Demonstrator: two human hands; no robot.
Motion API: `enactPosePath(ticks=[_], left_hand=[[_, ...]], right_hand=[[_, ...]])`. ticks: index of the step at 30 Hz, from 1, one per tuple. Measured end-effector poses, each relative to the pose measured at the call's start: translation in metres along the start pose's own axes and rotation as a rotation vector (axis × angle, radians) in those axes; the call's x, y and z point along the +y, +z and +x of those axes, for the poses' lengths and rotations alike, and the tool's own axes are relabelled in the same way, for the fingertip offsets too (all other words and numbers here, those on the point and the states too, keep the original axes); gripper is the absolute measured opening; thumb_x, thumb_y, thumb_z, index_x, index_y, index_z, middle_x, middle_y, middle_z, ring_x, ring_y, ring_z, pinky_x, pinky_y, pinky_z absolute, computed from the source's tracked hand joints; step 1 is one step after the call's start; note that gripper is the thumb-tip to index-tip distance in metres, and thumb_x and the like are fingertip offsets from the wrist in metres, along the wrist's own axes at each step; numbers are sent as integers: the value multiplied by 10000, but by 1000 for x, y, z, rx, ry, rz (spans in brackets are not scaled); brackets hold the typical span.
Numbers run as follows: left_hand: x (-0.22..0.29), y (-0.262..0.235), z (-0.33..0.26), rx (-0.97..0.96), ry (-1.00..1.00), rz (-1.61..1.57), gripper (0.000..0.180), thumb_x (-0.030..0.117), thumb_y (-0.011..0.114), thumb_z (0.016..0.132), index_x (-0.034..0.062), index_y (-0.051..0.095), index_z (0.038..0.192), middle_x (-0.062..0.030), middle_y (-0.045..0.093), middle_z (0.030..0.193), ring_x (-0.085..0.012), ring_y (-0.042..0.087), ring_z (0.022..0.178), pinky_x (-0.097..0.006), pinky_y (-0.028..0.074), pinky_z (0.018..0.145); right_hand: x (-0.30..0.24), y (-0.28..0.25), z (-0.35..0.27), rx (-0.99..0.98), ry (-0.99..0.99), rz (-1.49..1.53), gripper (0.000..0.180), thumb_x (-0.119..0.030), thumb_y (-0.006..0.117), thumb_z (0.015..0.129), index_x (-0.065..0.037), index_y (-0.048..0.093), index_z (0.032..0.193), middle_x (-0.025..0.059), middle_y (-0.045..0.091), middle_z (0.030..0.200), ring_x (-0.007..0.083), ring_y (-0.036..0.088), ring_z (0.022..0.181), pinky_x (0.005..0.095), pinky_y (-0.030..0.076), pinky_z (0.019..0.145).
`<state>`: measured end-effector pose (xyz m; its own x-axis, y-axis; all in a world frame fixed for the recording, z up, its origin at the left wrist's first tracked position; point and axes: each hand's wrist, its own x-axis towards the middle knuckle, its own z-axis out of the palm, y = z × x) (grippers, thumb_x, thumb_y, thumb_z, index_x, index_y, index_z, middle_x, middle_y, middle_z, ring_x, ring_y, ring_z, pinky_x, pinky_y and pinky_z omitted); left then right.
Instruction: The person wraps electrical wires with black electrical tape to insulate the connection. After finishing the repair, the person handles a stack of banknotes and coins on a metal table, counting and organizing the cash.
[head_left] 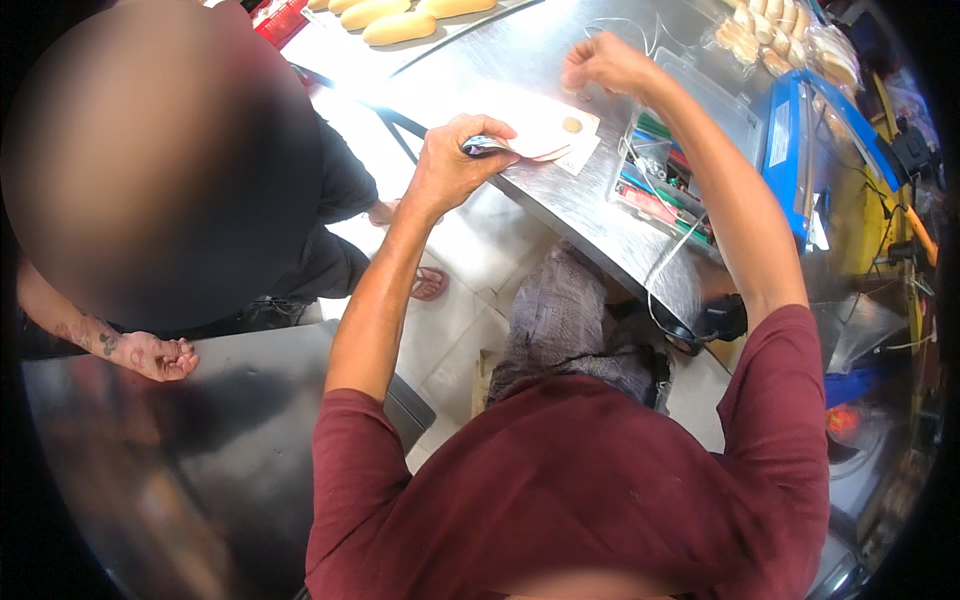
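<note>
My left hand [455,163] is closed round a folded stack of banknotes [486,146] at the table's near edge. Beside its fingertips, a pale banknote [577,152] lies flat on the metal table [530,195], with a round coin [572,125] on top. My right hand [612,66] is over the table beyond that coin, its fingers curled together and pointing down. Whatever they pinch, if anything, is too small to make out. Under my right forearm sits a clear plastic organizer box [655,190], its lid up, with pens and small items inside.
Bread rolls [400,28] lie at the far left, bagged buns [770,35] at the far right. A blue-framed device [790,150] stands right of the box. A white cable [672,255] hangs over the table edge. Another person's hand [160,356] rests by a dark metal surface [250,420].
</note>
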<state>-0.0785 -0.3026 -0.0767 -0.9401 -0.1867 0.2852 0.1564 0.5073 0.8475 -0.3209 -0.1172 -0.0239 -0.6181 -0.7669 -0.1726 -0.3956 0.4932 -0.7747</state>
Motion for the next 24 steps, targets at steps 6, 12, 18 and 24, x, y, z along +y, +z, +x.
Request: enactPosePath(ticks=[6, 12, 18, 24], left_hand=[[4, -4, -1, -32, 117, 145, 287, 111, 887, 787, 87, 772, 1049, -74, 745, 995, -225, 705, 930, -343, 554, 840], [6, -7, -2, -39, 166, 149, 324, 128, 906, 763, 86, 766, 1052, -63, 745, 963, -236, 702, 925, -360, 549, 833], [6, -7, -4, -16, 196, 103, 333, 55, 898, 761, 55, 758, 1063, -50, 738, 986, -187, 690, 973, -329, 536, 880], [6, -5, -3, 12, 213, 55, 344, 25, 885, 735, 53, 758, 1053, -62, 733, 961, -198, 696, 954, -324, 535, 880]], right_hand=[[-12, 1, 1, 14, 10, -70, 147, -176, 795, 790, -73, 790, 895, 29, 757, 800, 113, 592, 640, 293, 416, 523], [2, -13, 1, 83, 37, -99, 202, -242, 741, 901, -63, 762, 992, 17, 681, 810, 111, 586, 730, 268, 442, 617], [-4, -18, 12, 26, 249, 381, 217, -171, 672, 956, -21, 700, 1110, 45, 670, 904, 190, 654, 805, 299, 570, 777], [-34, 4, 43, 70, 121, 490, 279, 80, 628, 895, 116, 639, 1172, 135, 688, 948, 245, 728, 841, 310, 656, 755]])
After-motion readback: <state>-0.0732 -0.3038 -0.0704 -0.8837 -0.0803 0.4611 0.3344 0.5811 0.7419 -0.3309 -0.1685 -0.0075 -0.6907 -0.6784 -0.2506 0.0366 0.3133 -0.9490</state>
